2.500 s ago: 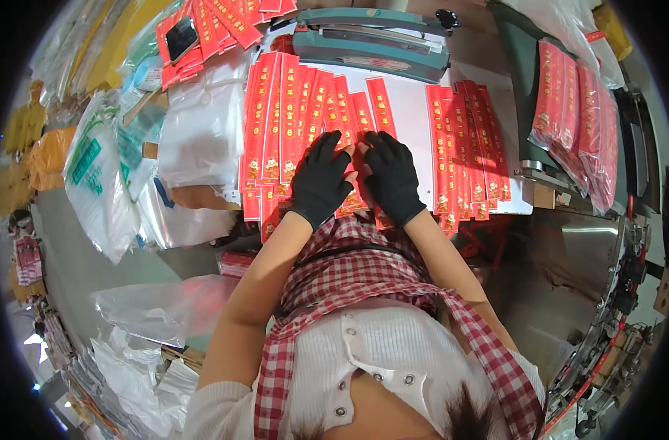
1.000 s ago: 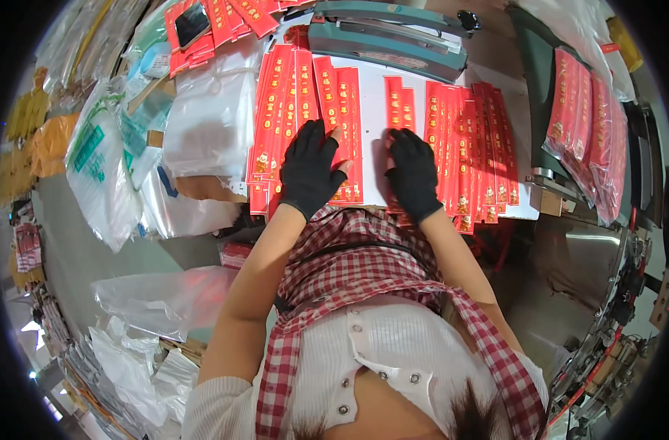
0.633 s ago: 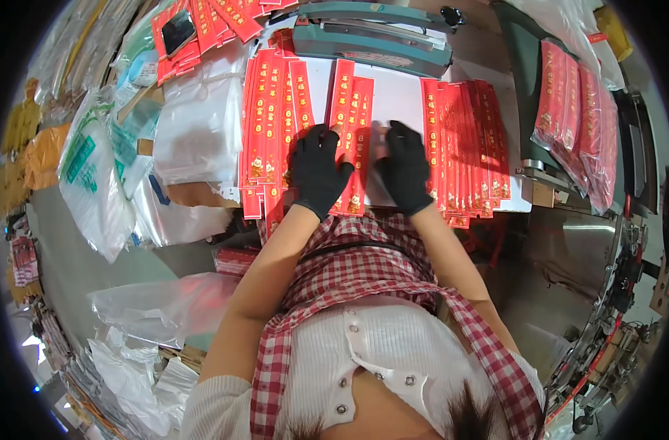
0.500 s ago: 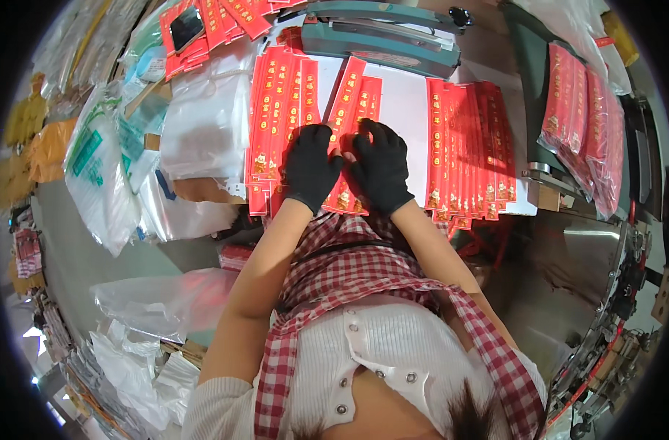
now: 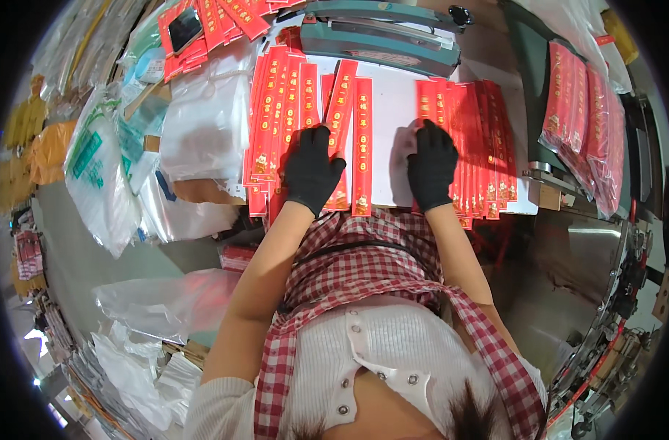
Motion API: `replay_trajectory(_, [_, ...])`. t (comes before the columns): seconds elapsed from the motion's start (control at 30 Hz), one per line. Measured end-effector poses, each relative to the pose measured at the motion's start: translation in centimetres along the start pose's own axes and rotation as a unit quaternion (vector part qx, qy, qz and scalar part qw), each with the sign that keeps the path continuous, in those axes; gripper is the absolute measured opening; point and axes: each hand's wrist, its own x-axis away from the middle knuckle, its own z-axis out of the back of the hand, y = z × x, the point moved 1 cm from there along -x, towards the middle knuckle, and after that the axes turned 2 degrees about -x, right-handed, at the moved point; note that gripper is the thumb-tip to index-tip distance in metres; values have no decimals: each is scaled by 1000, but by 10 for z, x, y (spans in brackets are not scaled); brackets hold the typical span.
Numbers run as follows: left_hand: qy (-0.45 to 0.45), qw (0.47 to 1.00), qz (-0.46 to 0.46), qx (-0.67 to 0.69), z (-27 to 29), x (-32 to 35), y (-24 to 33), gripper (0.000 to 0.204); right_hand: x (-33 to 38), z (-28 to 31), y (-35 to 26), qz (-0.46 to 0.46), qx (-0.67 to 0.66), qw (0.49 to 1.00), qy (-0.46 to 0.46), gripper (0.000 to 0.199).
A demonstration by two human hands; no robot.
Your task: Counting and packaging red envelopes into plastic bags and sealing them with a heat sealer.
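Note:
Long narrow red paper strips with gold characters and a small printed figure lie in front of me. My left hand (image 5: 312,167), in a black fingerless glove, rests on the left group of strips (image 5: 278,95). Its fingers lie forward and its thumb sticks out over a slightly tilted strip (image 5: 340,92). Just right of that, a single strip (image 5: 362,147) lies straight on the white surface. My right hand (image 5: 431,165), gloved alike, has its fingers bent over the leftmost strip (image 5: 425,95) of the right group (image 5: 488,147); its fingertips are partly hidden.
A green machine (image 5: 378,45) stands behind the white tabletop (image 5: 390,110). At left are clear plastic bags (image 5: 206,117); a phone (image 5: 185,29) lies on more red strips at the back left. Bagged red packets (image 5: 580,117) lie on a green surface at right.
My right hand has moved right, from the middle strips to the right group, whose leftmost strip has shifted left. One middle strip now lies straight and apart. My left hand has barely moved.

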Motion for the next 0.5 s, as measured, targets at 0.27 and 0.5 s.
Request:
replay_trajectory(0.27, [88, 983, 24, 161, -7, -2, -3, 62, -8, -9, -62, 139, -171, 973, -68, 54])
replay_trajectory(0.5, [31, 978, 73, 194, 4, 9, -4, 58, -11, -20, -65, 87, -130, 986, -51, 53])
